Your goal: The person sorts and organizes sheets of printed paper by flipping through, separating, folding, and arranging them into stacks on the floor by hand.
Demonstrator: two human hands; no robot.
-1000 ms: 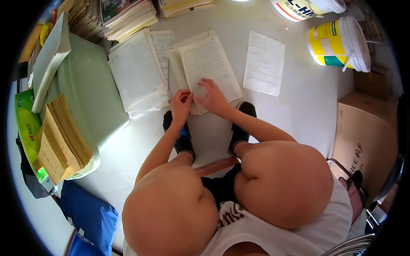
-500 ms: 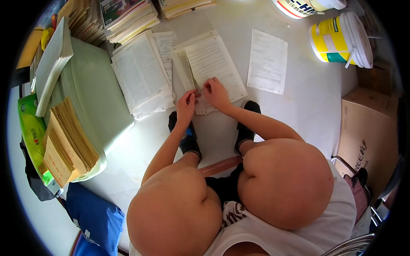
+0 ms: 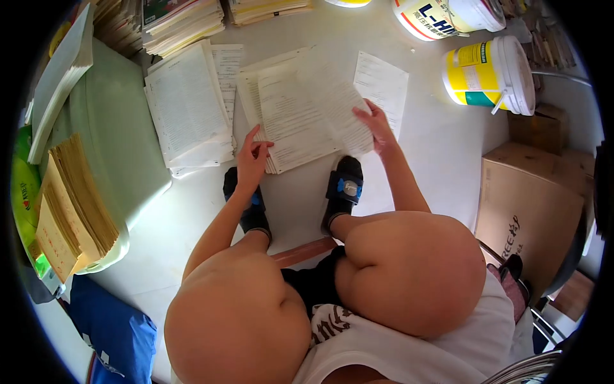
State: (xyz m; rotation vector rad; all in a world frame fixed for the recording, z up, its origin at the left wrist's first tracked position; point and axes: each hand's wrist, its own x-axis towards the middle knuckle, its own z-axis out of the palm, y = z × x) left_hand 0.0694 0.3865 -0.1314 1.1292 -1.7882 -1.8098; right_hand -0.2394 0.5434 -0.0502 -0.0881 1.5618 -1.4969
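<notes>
The right hand (image 3: 378, 128) has just moved out to the right, away from the left hand (image 3: 252, 157), and now carries a lifted sheet (image 3: 345, 109), blurred with motion. Its thumb and fingers are closed on the sheet's right edge. The sheet hangs partly over the printed pile (image 3: 288, 134) and reaches towards the separate page (image 3: 384, 80), so those two are now bridged by paper. The left hand's fingers are at the pile's lower left edge, slightly spread; whether they pinch any paper, I cannot tell

The pile lies on the pale floor (image 3: 422, 173), just beyond the feet, with another stack of papers (image 3: 185, 105) to its left. The right foot (image 3: 345, 185) is close below the lifted sheet. The yellow-and-white bucket (image 3: 473, 73) and cardboard box (image 3: 527, 205) stand farther right, out of the sheet's way
</notes>
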